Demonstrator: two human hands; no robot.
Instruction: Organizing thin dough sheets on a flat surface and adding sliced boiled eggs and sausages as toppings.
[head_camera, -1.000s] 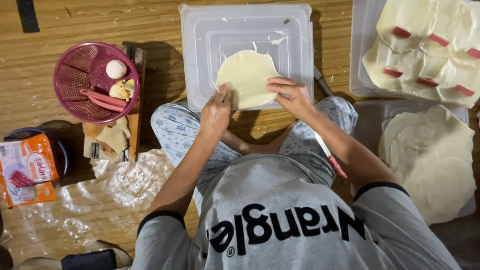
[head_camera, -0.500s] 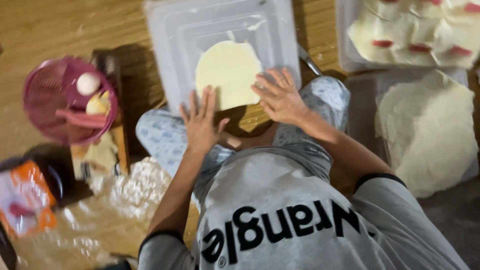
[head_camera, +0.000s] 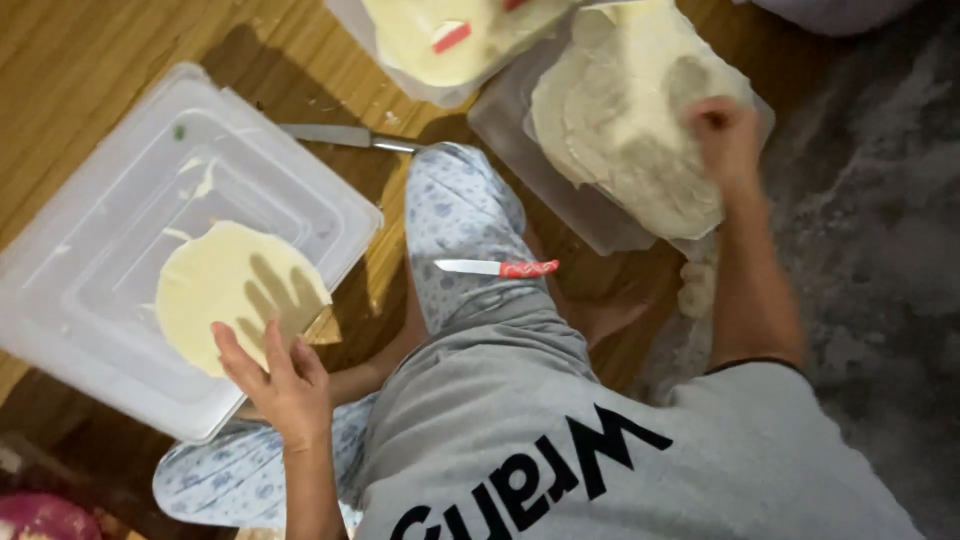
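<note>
Fingers (head_camera: 232, 345) of left hand (head_camera: 280, 385) spread flat, pressing near edge of round dough sheet (head_camera: 235, 295); nothing gripped. Fingers of right hand (head_camera: 722, 135) curled at edge of dough stack (head_camera: 630, 120); blurred, cannot tell whether pinching a sheet or only touching.

Largest to smallest:
- Wooden floor (head_camera: 90, 60) under everything, grey rug or mat at right.
- Upturned clear plastic lid (head_camera: 120, 180), left of knee, serving as work surface. Holds one dough sheet, lying flat toward near right corner, slightly overhanging rim. Few dough scraps and smears on bare plastic beyond it.
- Clear board (head_camera: 520, 170) under dough stack, just right of knee. Stack several sheets thick, floured, uneven edges.
- Clear tray (head_camera: 400, 75) at top, touching board's far edge. Holds pale folded pieces, one showing a red strip (head_camera: 452, 37); contents mostly cut off by frame.
- Metal blade (head_camera: 335, 135) on floor between lid and tray.
- Small knife with red handle (head_camera: 500, 268) resting on patterned trouser leg, blade pointing left.
- Small dough lump (head_camera: 697, 285) on floor beside right forearm.

Progress, judged: some pieces already filled and folded in tray; one sheet laid out, unfilled and unfolded; sizeable stack left to work through. Mid-batch, probably more left than done.
</note>
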